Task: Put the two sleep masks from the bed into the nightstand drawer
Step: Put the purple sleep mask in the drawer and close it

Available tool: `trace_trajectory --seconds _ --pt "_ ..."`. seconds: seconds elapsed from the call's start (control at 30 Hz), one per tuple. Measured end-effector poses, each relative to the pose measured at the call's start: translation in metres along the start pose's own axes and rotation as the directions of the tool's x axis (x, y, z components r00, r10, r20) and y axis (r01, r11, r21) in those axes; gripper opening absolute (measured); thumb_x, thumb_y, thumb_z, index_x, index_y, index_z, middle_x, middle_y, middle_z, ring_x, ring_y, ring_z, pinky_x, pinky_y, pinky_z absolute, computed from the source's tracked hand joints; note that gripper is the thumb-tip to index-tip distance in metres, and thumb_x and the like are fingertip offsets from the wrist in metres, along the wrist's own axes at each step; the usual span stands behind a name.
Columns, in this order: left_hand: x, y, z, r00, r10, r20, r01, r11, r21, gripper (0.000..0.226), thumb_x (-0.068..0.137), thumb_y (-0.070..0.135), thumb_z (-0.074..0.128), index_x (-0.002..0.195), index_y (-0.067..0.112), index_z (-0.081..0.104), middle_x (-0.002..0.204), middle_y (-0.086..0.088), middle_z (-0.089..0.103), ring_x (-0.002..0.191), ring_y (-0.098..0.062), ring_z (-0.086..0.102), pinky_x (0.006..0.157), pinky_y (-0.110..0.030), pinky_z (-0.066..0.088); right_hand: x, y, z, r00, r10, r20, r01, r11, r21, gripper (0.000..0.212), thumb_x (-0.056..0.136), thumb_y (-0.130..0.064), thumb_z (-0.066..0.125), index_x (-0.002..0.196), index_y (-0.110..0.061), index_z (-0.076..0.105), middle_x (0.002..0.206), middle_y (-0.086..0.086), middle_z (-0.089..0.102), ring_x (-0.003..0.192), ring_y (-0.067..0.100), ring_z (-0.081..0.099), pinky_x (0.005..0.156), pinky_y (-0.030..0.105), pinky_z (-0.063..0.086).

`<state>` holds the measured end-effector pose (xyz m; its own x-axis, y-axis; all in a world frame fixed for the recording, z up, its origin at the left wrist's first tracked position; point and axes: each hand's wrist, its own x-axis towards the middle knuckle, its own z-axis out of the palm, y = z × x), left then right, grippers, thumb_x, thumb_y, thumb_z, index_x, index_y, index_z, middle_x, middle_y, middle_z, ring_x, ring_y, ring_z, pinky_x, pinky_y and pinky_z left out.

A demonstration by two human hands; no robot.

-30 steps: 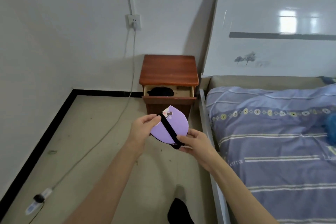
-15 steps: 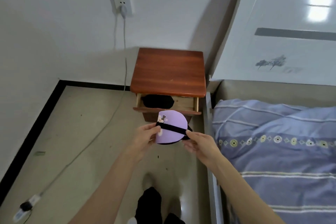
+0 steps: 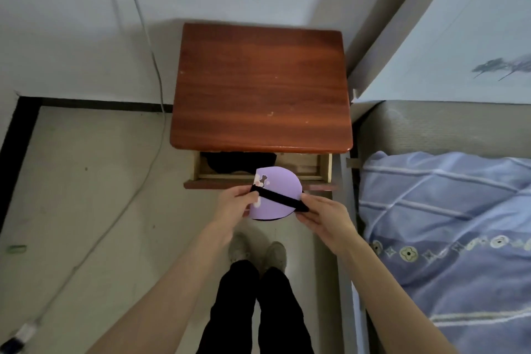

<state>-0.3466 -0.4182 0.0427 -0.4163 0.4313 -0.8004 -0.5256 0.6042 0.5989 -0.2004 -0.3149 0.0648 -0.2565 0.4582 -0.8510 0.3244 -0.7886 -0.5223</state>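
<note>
A folded purple sleep mask (image 3: 277, 185) with a black strap across it hangs just in front of the open nightstand drawer (image 3: 311, 174). My left hand (image 3: 234, 205) pinches its left edge and my right hand (image 3: 323, 217) pinches the strap end on the right. Inside the drawer lies a black sleep mask (image 3: 238, 161), partly hidden under the red-brown nightstand (image 3: 261, 89) top. The drawer is pulled out only a short way.
The bed with a blue patterned quilt (image 3: 448, 227) and white headboard (image 3: 459, 26) stands right of the nightstand. A white cable (image 3: 149, 46) runs down the wall and across the floor on the left. My legs and shoes (image 3: 258, 251) are below the hands.
I have stepped closer to the nightstand and now look down on it. Both hands carried the purple mask forward to the drawer's front edge.
</note>
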Motion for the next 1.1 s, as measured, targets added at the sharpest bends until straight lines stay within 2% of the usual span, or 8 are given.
trace_trajectory --seconds 0.2,0.43,0.5,0.6,0.67,0.73,0.87,1.1 --pt "0.060 -0.010 0.025 0.997 -0.037 -0.067 0.035 0.999 -0.025 0.029 0.082 0.004 0.057 0.109 0.001 0.063 0.098 -0.011 0.064 0.084 -0.022 0.058 0.064 -0.023 0.048 0.065 0.002 -0.003 0.999 0.000 -0.049 -0.003 0.998 -0.060 0.032 0.085 -0.003 0.058 0.117 0.002 0.056 0.108 0.013 0.064 0.097 0.025 0.063 0.085 0.032 0.051" --pt "0.095 -0.015 0.049 0.997 -0.047 -0.059 0.049 0.998 0.036 0.012 0.077 0.000 0.063 0.072 0.011 0.064 0.087 -0.012 0.061 0.078 -0.024 0.055 0.068 -0.030 0.048 0.112 -0.003 -0.009 0.967 -0.134 -0.216 0.080 0.968 -0.239 0.029 0.085 -0.006 0.059 0.114 -0.002 0.060 0.109 0.012 0.066 0.087 0.019 0.064 0.080 0.026 0.052" --pt "0.104 -0.016 0.050 0.984 -0.006 -0.179 0.018 0.998 0.062 0.018 0.073 0.003 0.067 0.063 0.018 0.064 0.079 -0.009 0.064 0.080 -0.024 0.058 0.078 -0.036 0.051 0.116 0.002 -0.014 0.928 -0.324 -0.183 0.188 0.833 -0.520 0.030 0.087 -0.013 0.058 0.115 -0.005 0.060 0.111 0.011 0.067 0.090 0.016 0.061 0.083 0.026 0.049" --pt "0.112 -0.011 0.053 0.956 0.040 -0.292 -0.015 0.996 0.087 0.010 0.070 0.009 0.070 0.069 0.019 0.069 0.080 -0.007 0.067 0.086 -0.027 0.064 0.091 -0.044 0.052 0.119 0.019 -0.032 0.809 -0.585 0.063 0.303 0.323 -0.897 0.032 0.087 -0.024 0.055 0.117 -0.012 0.058 0.120 0.008 0.063 0.115 0.024 0.053 0.103 0.039 0.037" --pt "0.114 -0.006 0.061 0.957 0.075 -0.280 -0.037 0.990 0.138 0.019 0.073 0.009 0.069 0.092 0.007 0.071 0.089 -0.007 0.067 0.093 -0.028 0.065 0.093 -0.041 0.051 0.122 0.033 -0.046 0.769 -0.592 0.241 0.317 0.026 -0.948 0.038 0.084 -0.030 0.060 0.118 -0.015 0.058 0.123 0.007 0.063 0.122 0.027 0.050 0.111 0.046 0.027" --pt "0.115 -0.003 0.069 0.959 0.112 -0.261 -0.060 0.978 0.198 0.029 0.077 0.008 0.066 0.105 0.002 0.066 0.095 -0.006 0.064 0.091 -0.024 0.061 0.090 -0.032 0.048 0.126 0.043 -0.054 0.739 -0.582 0.340 0.330 -0.128 -0.935 0.043 0.076 -0.027 0.070 0.116 -0.015 0.060 0.117 0.009 0.066 0.117 0.028 0.057 0.109 0.049 0.030" --pt "0.114 -0.007 0.075 0.948 0.166 -0.272 -0.100 0.965 0.241 0.024 0.079 0.011 0.064 0.102 0.002 0.066 0.094 -0.010 0.065 0.088 -0.020 0.058 0.086 -0.031 0.046 0.140 0.039 -0.050 0.675 -0.624 0.394 0.344 -0.206 -0.916 0.029 0.066 -0.014 0.078 0.094 -0.014 0.069 0.091 0.007 0.073 0.089 0.027 0.068 0.087 0.044 0.052" --pt "0.117 -0.014 0.064 0.953 0.138 -0.271 -0.076 0.970 0.230 0.028 0.077 0.015 0.067 0.103 0.005 0.066 0.102 -0.014 0.069 0.099 -0.028 0.065 0.095 -0.045 0.050 0.151 0.049 -0.044 0.607 -0.654 0.451 0.476 -0.156 -0.866 0.033 0.058 0.002 0.078 0.086 -0.012 0.072 0.081 0.004 0.075 0.076 0.024 0.070 0.074 0.036 0.056"
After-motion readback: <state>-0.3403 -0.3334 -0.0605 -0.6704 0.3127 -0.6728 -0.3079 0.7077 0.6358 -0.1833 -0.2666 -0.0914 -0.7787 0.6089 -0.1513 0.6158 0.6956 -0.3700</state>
